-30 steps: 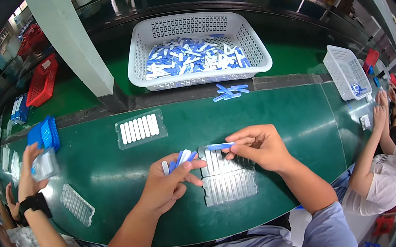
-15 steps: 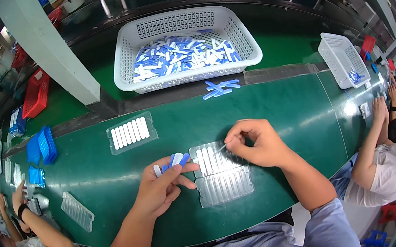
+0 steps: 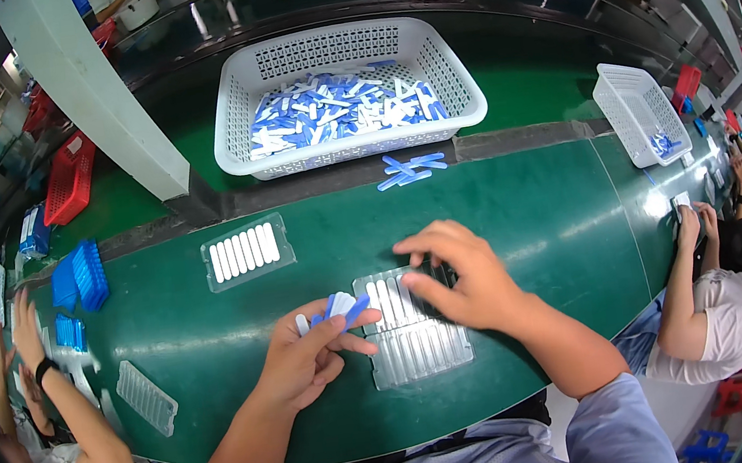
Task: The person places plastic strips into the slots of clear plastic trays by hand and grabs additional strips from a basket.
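Note:
Between the thumb and fingers of my left hand (image 3: 303,353) is a small fan of blue and white strips (image 3: 340,305) with rounded ends. Just right of it lies a clear plastic blister tray (image 3: 421,353) with slots in two halves. Several white strips (image 3: 384,297) fill slots in its far half, while the near half holds none. My right hand (image 3: 461,276) hovers over the right side of that far half, thumb and fingers apart, with nothing visible between them. It hides some of the slots.
Farther left lies another clear tray (image 3: 286,259) filled with white strips. A bare slotted tray (image 3: 146,398) rests at the left. Loose blue strips (image 3: 410,169) lie before a large white basket (image 3: 352,147) of blue and white strips. People sit on both sides.
My right hand has opened and no longer shows the strip it pinched over the tray; another white strip appears in the far half. My left hand has barely moved.

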Tool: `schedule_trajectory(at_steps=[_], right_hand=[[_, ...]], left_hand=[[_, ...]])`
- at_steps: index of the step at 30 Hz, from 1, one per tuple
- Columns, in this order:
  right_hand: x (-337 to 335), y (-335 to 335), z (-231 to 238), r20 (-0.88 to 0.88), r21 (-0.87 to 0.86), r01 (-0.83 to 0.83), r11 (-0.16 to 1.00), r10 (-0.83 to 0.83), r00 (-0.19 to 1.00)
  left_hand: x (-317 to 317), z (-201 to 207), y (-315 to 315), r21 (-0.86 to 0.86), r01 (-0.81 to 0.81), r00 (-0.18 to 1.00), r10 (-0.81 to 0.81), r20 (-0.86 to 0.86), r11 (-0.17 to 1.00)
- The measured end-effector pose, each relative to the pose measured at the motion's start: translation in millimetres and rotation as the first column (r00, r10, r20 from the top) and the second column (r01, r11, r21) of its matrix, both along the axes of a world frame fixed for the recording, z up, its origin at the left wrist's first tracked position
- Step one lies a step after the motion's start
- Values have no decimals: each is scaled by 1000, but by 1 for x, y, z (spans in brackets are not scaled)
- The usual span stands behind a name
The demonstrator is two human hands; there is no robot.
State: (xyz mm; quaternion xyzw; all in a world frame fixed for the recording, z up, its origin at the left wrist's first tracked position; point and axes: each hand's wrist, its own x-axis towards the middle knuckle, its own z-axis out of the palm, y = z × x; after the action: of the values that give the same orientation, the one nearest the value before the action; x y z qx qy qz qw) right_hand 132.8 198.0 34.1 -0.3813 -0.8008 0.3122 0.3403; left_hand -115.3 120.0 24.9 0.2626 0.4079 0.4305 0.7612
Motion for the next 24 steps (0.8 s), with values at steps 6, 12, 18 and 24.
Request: schedule_trajectory(at_steps=[6,12,18,24], right_hand=[[-11,-18,6,-154,-134,-14,991,-7,988],[16,0,-5,-476,-402,-11,916,-198,857],[18,0,-4,-482,-456,-54,888,-196,854],[28,5,7,-319,-355,-7,935,-114,941]], left_hand=[[14,2,-3,-4,124,991,-124,-42,992],[3,-2,-1,4,23,999,-23,-36,1000],[4,-3,0,-3,38,999,-39,-24,999],[2,-2,1,-4,45,999,-46,-22,999]])
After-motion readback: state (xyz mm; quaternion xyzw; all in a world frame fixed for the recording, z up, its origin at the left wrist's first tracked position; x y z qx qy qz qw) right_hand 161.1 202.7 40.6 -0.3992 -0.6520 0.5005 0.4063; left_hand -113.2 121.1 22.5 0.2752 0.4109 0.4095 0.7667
